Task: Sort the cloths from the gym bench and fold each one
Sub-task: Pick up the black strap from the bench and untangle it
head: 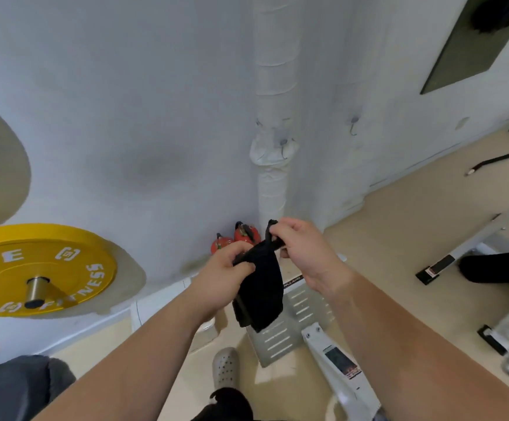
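A white painted wall fills the view, smudged grey in the middle. A white taped pipe runs down the corner. Two small metal hooks are fixed near it. Low left, a round yellow weight plate with white lettering sits on a brass-coloured bar sleeve. At the corner's foot, two round red weights with black handles rest on the pale beige floor. A dark rectangular panel sits upper right.

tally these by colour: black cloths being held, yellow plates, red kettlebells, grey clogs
black fabric cloth, held: 1
yellow round weight plate: 1
red round kettlebells: 2
grey perforated rubber clog: 1
total: 5
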`<state>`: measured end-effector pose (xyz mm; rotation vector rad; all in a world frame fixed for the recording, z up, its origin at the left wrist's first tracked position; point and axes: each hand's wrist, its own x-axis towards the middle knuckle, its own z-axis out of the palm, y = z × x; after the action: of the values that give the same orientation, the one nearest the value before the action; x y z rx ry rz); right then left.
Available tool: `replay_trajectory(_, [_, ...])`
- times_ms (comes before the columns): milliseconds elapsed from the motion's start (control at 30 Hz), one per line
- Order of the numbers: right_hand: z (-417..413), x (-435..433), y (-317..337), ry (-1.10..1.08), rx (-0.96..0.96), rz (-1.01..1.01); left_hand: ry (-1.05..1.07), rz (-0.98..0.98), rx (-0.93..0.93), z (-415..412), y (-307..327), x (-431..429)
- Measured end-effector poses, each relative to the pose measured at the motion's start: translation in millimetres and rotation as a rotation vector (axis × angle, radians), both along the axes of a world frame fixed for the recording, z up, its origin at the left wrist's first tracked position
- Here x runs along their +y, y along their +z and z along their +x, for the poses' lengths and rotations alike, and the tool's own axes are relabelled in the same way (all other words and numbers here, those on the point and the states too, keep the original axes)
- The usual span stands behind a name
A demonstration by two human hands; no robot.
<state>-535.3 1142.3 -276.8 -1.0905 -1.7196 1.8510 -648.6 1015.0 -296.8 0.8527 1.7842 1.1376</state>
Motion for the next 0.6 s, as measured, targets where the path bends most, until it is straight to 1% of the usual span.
replay_trajectory(167, [-49, 54, -3, 0.011, -0.123, 0.110, -0.071, 0.066, -0.142, -49, 1, 77])
replay_trajectory(267, [-72, 85, -3, -0.047, -0.141, 0.105, -0.101, 0.104, -0.062, -77, 0, 118])
replay_trajectory(333, [-82, 106, -3, -0.086, -0.170, 0.108, -0.160, 0.110, -0.096, -92, 3, 143])
replay_trajectory(433, [-88, 142, -6, -0.068, -0.162, 0.110, -0.196, 0.107, -0.166, -103, 8, 182])
replay_trajectory(500, [-89, 167, -12, -0.060, -0.170, 0.101, -0.215, 0.103, -0.135, -106, 5, 209])
replay_trajectory(600, [-93, 207, -28, -0.086, -0.204, 0.133, -0.156, 0.052, -0.079, -106, -10, 246])
